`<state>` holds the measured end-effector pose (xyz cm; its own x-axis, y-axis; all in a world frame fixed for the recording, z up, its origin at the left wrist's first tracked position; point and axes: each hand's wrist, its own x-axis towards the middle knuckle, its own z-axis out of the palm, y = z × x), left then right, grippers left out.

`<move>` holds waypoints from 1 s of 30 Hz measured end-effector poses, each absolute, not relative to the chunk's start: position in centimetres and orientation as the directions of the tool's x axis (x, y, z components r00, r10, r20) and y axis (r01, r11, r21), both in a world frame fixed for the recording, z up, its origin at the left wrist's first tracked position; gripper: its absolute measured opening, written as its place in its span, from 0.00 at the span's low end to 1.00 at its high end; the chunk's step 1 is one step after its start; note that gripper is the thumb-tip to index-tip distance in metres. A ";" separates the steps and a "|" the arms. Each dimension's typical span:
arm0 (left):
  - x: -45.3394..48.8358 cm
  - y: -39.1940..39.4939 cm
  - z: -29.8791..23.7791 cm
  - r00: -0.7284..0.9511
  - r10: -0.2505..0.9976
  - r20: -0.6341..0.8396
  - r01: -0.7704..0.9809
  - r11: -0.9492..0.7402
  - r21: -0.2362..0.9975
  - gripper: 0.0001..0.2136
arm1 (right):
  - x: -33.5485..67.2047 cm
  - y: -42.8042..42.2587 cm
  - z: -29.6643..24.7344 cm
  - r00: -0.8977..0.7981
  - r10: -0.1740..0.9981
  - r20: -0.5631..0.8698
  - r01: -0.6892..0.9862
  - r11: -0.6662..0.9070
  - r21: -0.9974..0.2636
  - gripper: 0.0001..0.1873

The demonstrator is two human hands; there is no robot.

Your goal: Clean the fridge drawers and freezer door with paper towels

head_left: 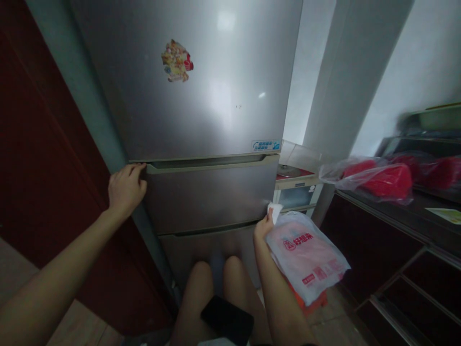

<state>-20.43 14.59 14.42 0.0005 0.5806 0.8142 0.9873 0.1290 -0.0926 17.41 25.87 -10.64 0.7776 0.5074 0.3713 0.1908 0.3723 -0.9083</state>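
In front of me stands a silver refrigerator (201, 115) with a large upper door and drawers below, all closed. My left hand (127, 189) is curled over the top left corner of the middle drawer (209, 197), its fingers bent on the edge. My right hand (264, 228) pinches a folded white tissue (274, 211) at that drawer's lower right edge. Just beside the right hand, a white plastic bag (306, 254) with red print lies over something orange (312, 302), mostly hidden. A black phone (227, 319) rests on my thighs.
A dark cabinet (370, 235) runs along the right, with red items in clear plastic (382, 178) on top. Behind the refrigerator's right side is a low counter (298, 181). A dark red door or panel (46, 144) stands close on the left.
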 end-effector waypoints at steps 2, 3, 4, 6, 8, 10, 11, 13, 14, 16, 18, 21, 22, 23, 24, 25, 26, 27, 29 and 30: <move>-20.4 14.5 14.5 0.002 0.579 0.815 0.987 0.128 -0.094 0.21 | 17.3 26.0 -10.7 0.808 0.501 0.310 0.143 0.345 -0.928 0.29; -20.4 14.5 14.5 0.003 0.577 0.817 0.988 0.125 -0.091 0.21 | 17.3 26.2 -10.3 0.818 0.496 0.292 0.127 0.339 -0.932 0.29; -20.4 14.5 14.5 0.002 0.576 0.818 0.989 0.120 -0.087 0.20 | 17.3 26.3 -9.7 0.823 0.492 0.284 0.118 0.341 -0.933 0.29; -20.4 14.6 14.5 -0.002 0.578 0.816 0.991 0.109 -0.075 0.21 | 17.1 26.7 -7.7 0.822 0.485 0.299 0.120 0.366 -0.923 0.29; -20.4 14.6 14.5 -0.011 0.583 0.812 0.992 0.105 -0.062 0.21 | 16.8 27.1 -5.0 0.806 0.481 0.346 0.140 0.412 -0.900 0.28; -20.4 14.6 14.5 -0.015 0.582 0.813 0.992 0.113 -0.063 0.20 | 16.4 27.6 -1.7 0.777 0.476 0.412 0.171 0.471 -0.866 0.28; -20.4 14.6 14.5 -0.013 0.582 0.813 0.991 0.117 -0.068 0.20 | 16.3 27.9 0.0 0.759 0.471 0.449 0.188 0.502 -0.844 0.28; -20.4 14.5 14.5 -0.013 0.582 0.813 0.990 0.124 -0.073 0.20 | 16.1 28.5 3.5 0.722 0.456 0.520 0.223 0.558 -0.799 0.28; -20.4 14.5 14.5 -0.014 0.584 0.812 0.990 0.124 -0.072 0.20 | 16.2 28.8 5.1 0.700 0.450 0.555 0.240 0.584 -0.776 0.28; -20.3 14.5 14.5 -0.017 0.584 0.811 0.990 0.123 -0.068 0.21 | 16.5 29.4 7.6 0.652 0.436 0.621 0.275 0.627 -0.729 0.28; -20.3 14.4 14.5 -0.019 0.580 0.814 0.990 0.123 -0.064 0.21 | 17.0 29.6 8.6 0.589 0.419 0.691 0.320 0.664 -0.676 0.27; -20.1 14.4 14.6 -0.025 0.578 0.816 0.992 0.118 -0.053 0.21 | 17.9 29.0 7.0 0.527 0.415 0.742 0.365 0.678 -0.638 0.27; -20.0 14.4 14.6 -0.028 0.579 0.815 0.992 0.116 -0.048 0.21 | 18.2 28.7 5.8 0.528 0.423 0.736 0.367 0.668 -0.647 0.27; -20.0 14.4 14.6 -0.029 0.581 0.814 0.992 0.114 -0.045 0.21 | 18.4 28.3 4.2 0.542 0.437 0.718 0.360 0.652 -0.668 0.26; -20.0 14.4 14.6 -0.029 0.581 0.813 0.993 0.112 -0.044 0.21 | 18.5 27.8 2.5 0.559 0.449 0.697 0.351 0.633 -0.690 0.26; -20.0 14.4 14.6 -0.027 0.582 0.813 0.993 0.112 -0.047 0.21 | 18.6 27.5 0.7 0.582 0.463 0.669 0.336 0.611 -0.716 0.26; -20.0 14.4 14.6 -0.023 0.583 0.812 0.992 0.111 -0.052 0.20 | 18.6 27.1 -1.2 0.613 0.475 0.632 0.317 0.585 -0.747 0.26; -20.0 14.4 14.6 -0.019 0.581 0.814 0.992 0.112 -0.057 0.20 | 18.5 26.9 -3.0 0.651 0.485 0.584 0.289 0.552 -0.782 0.27; -20.1 14.5 14.5 -0.015 0.579 0.815 0.991 0.114 -0.063 0.20 | 18.1 26.5 -6.2 0.738 0.495 0.459 0.214 0.473 -0.854 0.28; -20.2 14.5 14.5 -0.014 0.580 0.815 0.992 0.114 -0.063 0.20 | 17.9 26.5 -7.5 0.775 0.495 0.394 0.173 0.434 -0.884 0.28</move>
